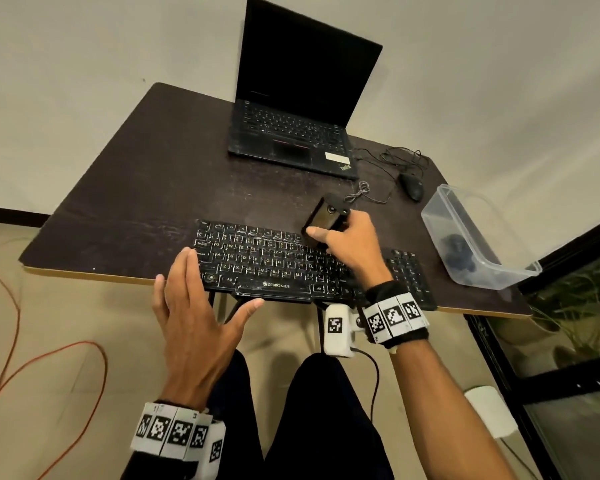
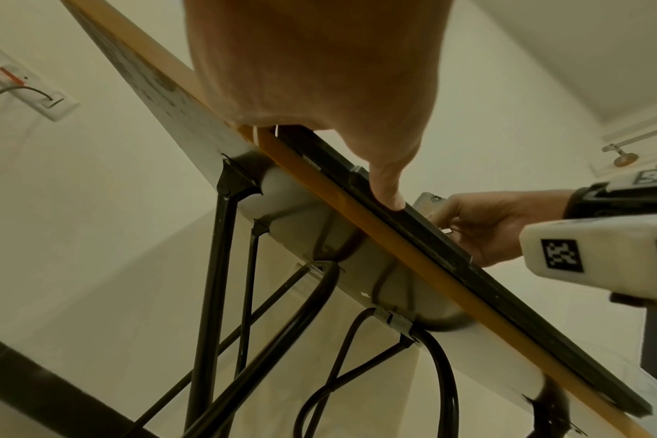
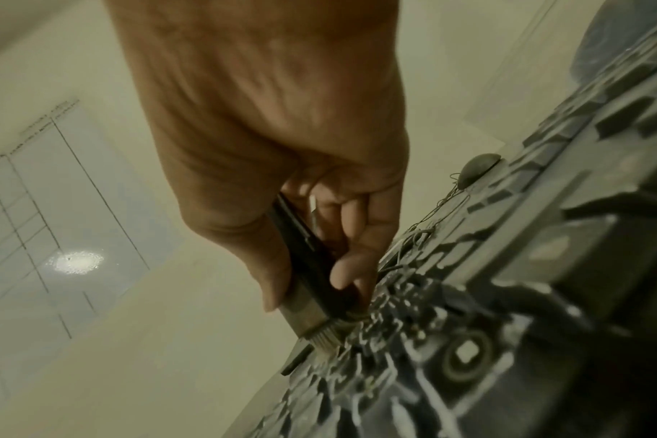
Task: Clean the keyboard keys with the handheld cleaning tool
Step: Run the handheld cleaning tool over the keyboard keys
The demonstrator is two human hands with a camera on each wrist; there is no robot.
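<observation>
A black keyboard (image 1: pixel 257 261) with white letters lies along the near edge of a dark table (image 1: pixel 136 188). My right hand (image 1: pixel 347 244) grips a black handheld cleaning tool (image 1: pixel 326 216) over the keyboard's upper middle rows. In the right wrist view the cleaning tool (image 3: pixel 312 266) has its bristle end down on the keys (image 3: pixel 413 340), with my fingers (image 3: pixel 345 266) curled round it. My left hand (image 1: pixel 191 306) lies flat with straight, spread fingers on the keyboard's left end. In the left wrist view its thumb (image 2: pixel 390 189) touches the keyboard's front edge (image 2: pixel 432 237).
An open black laptop (image 1: pixel 291 133) stands at the back of the table. A black mouse (image 1: pixel 412 186) with a tangled cable lies to the right. A clear plastic tub (image 1: pixel 465 216) with dark items sits at the table's right edge. Black table legs (image 2: pixel 214 296) and cables hang underneath.
</observation>
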